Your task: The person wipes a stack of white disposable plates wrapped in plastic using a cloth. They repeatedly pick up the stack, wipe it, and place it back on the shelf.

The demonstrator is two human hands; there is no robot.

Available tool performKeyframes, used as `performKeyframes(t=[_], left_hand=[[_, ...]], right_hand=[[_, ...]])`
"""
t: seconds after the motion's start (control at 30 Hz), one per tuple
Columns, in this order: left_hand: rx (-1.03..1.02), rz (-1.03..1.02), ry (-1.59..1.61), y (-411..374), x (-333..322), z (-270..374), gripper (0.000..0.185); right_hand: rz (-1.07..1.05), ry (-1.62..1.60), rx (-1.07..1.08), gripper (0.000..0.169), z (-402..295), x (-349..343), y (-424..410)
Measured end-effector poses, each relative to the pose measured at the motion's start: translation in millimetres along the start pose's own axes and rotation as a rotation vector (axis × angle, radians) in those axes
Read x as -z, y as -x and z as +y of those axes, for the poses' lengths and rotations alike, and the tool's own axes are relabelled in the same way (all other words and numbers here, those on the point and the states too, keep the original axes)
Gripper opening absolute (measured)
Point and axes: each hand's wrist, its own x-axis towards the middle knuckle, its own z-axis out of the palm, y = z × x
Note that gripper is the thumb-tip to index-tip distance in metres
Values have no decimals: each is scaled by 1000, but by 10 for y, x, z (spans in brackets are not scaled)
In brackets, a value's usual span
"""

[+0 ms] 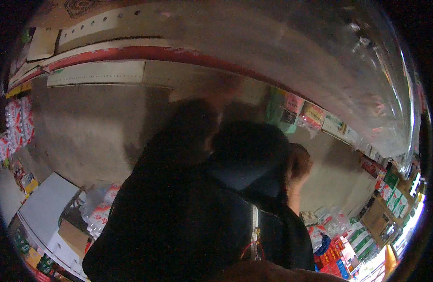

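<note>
Dark jacket sleeves and the jacket front with its pale zipper [255, 218] fill the middle of the view. Out of the right sleeve comes my right hand [300, 165], raised in front of the grey-brown floor [336, 169]. Its fingers look bent, and deep shadow covers part of them. Whether it holds anything cannot be told. The left sleeve [174, 148] reaches forward into shadow, and my left hand cannot be made out. Ahead of both arms runs a long red edge strip [139, 53], with a pale carton [96, 74] just below it.
Clear plastic [396, 70] arches over the upper right. Shrink-wrapped bottle packs [17, 123] stand at far left. A white panel [51, 204] lies at lower left. Red boxes [331, 255], green-and-white packs [364, 238] and a cardboard box [375, 215] crowd the lower right.
</note>
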Motion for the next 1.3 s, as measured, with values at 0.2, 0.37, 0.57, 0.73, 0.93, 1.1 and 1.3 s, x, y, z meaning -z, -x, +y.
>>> performKeyframes(t=[0.2,0.37,0.57,0.73,0.93,1.1,1.3], left_hand=[[-62,-52,7,-80,-265,353,60],[9,-5,-44,-70,94,-228,60],[187,74,-121,30,822,-1216,60],[304,121,-151,136,1235,-1709,60],[364,156,-164,382,1356,-1729,60],[268,157,-161,371,1027,-1274,61],[61,49,-99,304,139,-192,61]], right_hand=[[3,-51,-15,22,-82,13,-63],[2,-17,31,22,-38,-11,-70],[-3,0,10,21,-7,-20,-45],[23,-31,65,19,55,-43,-22],[7,-11,3,22,61,-9,77],[7,-75,-46,24,55,-13,115],[33,-139,-49,23,-65,-49,-23]])
